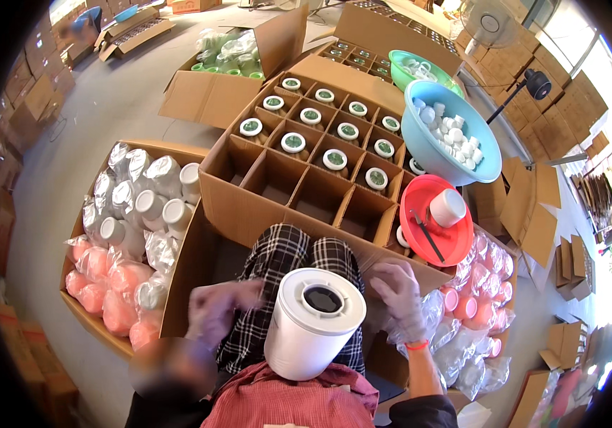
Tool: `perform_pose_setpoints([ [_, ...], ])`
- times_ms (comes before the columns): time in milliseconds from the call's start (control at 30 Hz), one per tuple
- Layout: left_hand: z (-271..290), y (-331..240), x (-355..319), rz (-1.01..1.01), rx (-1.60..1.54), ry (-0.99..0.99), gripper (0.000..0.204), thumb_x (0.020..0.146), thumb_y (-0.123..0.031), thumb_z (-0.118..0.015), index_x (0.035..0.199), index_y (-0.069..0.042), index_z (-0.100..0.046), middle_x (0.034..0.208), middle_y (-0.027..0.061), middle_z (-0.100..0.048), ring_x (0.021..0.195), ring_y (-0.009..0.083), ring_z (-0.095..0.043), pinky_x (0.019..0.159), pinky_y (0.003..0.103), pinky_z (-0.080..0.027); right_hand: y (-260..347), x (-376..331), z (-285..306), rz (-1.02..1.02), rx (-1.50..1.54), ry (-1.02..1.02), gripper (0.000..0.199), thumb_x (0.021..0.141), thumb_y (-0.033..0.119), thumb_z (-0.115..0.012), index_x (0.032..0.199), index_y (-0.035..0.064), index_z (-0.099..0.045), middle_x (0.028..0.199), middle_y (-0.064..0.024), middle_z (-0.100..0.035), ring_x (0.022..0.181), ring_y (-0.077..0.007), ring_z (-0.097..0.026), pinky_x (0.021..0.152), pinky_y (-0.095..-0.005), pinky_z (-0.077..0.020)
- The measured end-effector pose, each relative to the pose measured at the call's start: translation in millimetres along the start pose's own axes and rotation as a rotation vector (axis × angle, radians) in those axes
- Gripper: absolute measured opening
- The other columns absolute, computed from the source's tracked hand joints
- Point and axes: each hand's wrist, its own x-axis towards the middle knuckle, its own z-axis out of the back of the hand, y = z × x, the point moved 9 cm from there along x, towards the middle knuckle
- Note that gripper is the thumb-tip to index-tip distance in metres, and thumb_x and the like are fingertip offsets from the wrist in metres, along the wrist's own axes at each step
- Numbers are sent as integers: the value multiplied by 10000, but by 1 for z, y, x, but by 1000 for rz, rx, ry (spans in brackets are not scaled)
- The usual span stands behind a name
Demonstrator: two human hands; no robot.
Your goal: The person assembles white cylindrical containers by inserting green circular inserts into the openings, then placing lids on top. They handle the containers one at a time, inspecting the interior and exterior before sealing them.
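A white cylindrical tub (307, 342) stands on my lap between my hands, its ridged white top turned up around a dark round opening. Smeared by motion, my left hand (224, 308) hovers to the left of the tub, so its fingers are hard to read. My right hand (400, 296), thinly gloved with a red band at the wrist, is to the right of the tub, apart from it. Its fingers are bent but spread, and nothing shows in them. Ahead is a divided carton (249, 212) holding jars (334, 158) with white-rimmed green lids.
On the carton's right corner rest a red bowl (455, 246) with a white cup (448, 207) and dark-handled tool (430, 239), and a blue basin (420, 135) of white caps. Bagged white and pink containers fill a left carton (184, 285); more bagged pink ones (466, 307) lie right.
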Motion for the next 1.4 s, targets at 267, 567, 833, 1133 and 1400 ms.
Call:
perform_pose_setpoints([
  [267, -54, 3, 48, 227, 657, 299, 578, 835, -299, -753, 1352, -85, -604, 1479, 172, -463, 1356, 302, -467, 1130, 415, -355, 47, -5, -57, 89, 411, 258, 783, 835, 245, -798, 1454, -22, -400, 1430, -171, -507, 1345, -261, -474, 1126, -389, -374],
  [567, -55, 18, 45, 349, 543, 279, 1045, 767, -722, -682, 1525, -67, -386, 1619, 219, -167, 1514, 337, -177, 1209, 440, -184, 117, 10, -49, 384, 32, 58, 563, 830, 170, -753, 1338, 44, -545, 1353, -207, -521, 1241, -342, -539, 1051, -405, -423],
  [833, -44, -3, 103, 75, 444, 80, 1097, 770, -473, -797, 1594, -100, -175, 1611, 224, -187, 1489, 347, -252, 1201, 449, -240, 166, 84, -53, 418, 706, 26, 671, 911, 185, -681, 1447, -30, -341, 1453, -184, -428, 1370, -281, -413, 1140, -396, -330],
  [1133, -47, -24, 118, -205, 810, 88, 938, 763, -456, -772, 1534, -104, -370, 1593, 220, -259, 1427, 386, -339, 1174, 471, -293, 93, 86, -95, 123, 430, 356, 676, 887, 133, -735, 1459, -11, -405, 1395, -150, -560, 1239, -170, -549, 1051, -362, -450],
  [1400, -13, 58, 92, 409, 274, -42, 541, 970, -175, -601, 1468, -45, -437, 1494, 190, -449, 1374, 248, -449, 1128, 375, -357, 120, 104, -65, 418, 63, 42, 822, 759, 125, -838, 1447, 22, -402, 1280, -169, -544, 1153, -292, -595, 982, -392, -493],
])
